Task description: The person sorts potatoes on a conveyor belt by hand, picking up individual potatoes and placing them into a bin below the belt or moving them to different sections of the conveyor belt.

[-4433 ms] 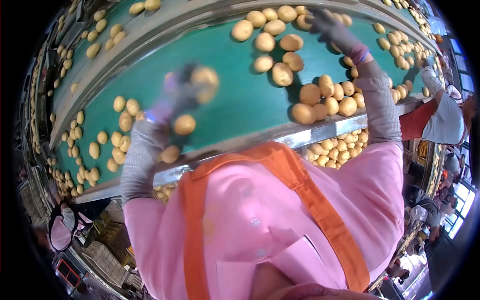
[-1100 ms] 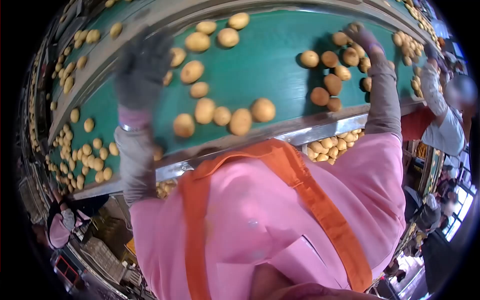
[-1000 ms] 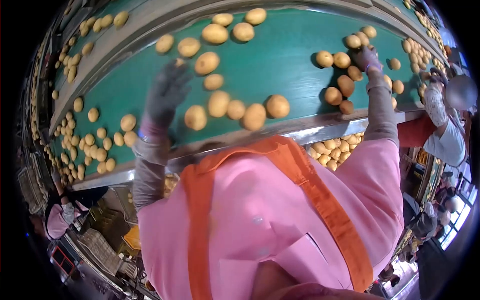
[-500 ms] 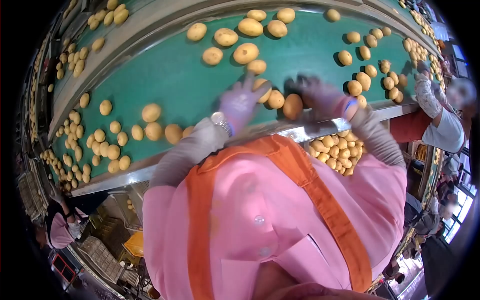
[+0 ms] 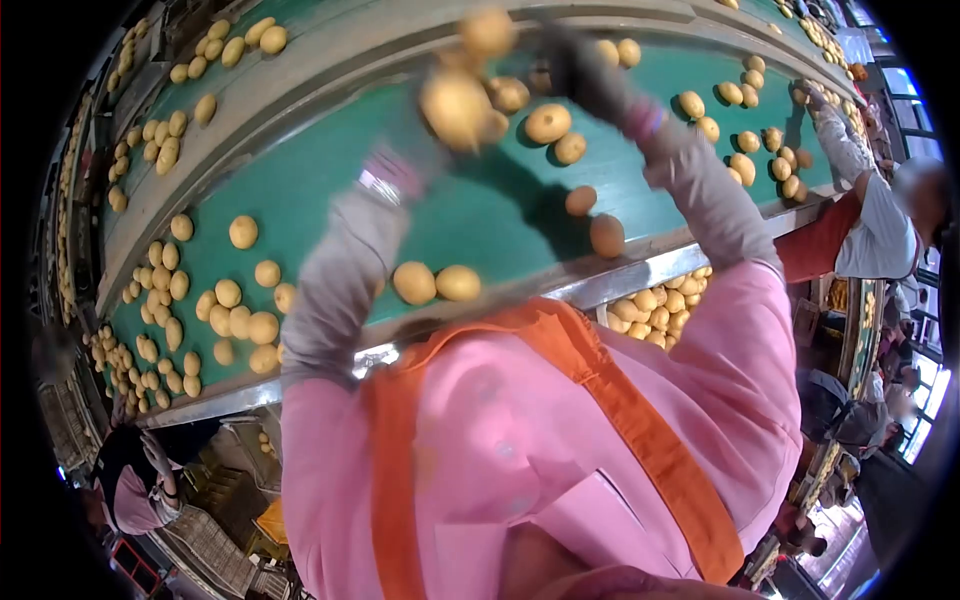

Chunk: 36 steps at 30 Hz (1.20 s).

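Over the green conveyor belt [image 5: 480, 215] both gloved hands are raised, and both are smeared by motion. The left hand [image 5: 415, 150], a watch at its wrist, has its fingers curled about a large potato [image 5: 455, 105] held up off the belt, well above the middle of the lane. The right hand [image 5: 585, 72] in a dark glove is at the far side of the same lane, just beside a few loose potatoes [image 5: 547, 122]; whether its fingers are open or closed I cannot tell through the blur.

Loose potatoes lie scattered along the belt: a pair [image 5: 415, 283] touching each other close to the steel rim [image 5: 640, 270], two more [image 5: 606, 236] near the right sleeve, and a dense cluster [image 5: 230, 315] at the left end. A grey divider [image 5: 300, 80] separates this lane from a second belt [image 5: 225, 20] beyond, also carrying potatoes. Below the rim, a bin of potatoes [image 5: 655, 310] shows beside the pink shirt and orange apron strap.

At the right a co-worker [image 5: 880, 220] in a white top reaches a gloved hand [image 5: 815, 100] onto the belt. Another person [image 5: 130, 490] in pink is at the lower left, near stacked crates [image 5: 210, 545]. Bright windows [image 5: 925, 400] line the right wall.
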### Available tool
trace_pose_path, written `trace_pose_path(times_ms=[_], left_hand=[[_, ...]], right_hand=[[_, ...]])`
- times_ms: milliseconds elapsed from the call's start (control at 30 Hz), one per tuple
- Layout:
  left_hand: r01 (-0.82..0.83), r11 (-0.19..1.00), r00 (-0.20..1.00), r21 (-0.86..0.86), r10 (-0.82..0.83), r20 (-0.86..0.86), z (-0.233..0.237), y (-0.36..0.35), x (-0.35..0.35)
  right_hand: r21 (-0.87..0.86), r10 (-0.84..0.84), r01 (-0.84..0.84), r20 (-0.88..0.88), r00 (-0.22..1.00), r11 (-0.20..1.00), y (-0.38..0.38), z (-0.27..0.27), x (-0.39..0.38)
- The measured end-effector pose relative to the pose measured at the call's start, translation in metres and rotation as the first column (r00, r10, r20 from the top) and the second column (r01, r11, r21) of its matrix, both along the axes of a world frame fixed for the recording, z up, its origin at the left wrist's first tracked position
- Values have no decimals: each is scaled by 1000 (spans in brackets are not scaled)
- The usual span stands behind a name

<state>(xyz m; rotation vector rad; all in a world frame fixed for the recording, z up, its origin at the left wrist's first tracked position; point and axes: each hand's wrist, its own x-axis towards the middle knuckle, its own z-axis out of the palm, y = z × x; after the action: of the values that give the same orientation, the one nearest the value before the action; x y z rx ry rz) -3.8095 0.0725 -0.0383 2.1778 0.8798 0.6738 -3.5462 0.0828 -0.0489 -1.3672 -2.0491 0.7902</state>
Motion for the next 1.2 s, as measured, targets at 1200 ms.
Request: trace_pose_path(times_ms=[1200], left_hand=[[-704,420,398,-573,901,173,-98,-188,-504]], right_hand=[[-395,351,-129,564,747,909,-105,-42,-307]])
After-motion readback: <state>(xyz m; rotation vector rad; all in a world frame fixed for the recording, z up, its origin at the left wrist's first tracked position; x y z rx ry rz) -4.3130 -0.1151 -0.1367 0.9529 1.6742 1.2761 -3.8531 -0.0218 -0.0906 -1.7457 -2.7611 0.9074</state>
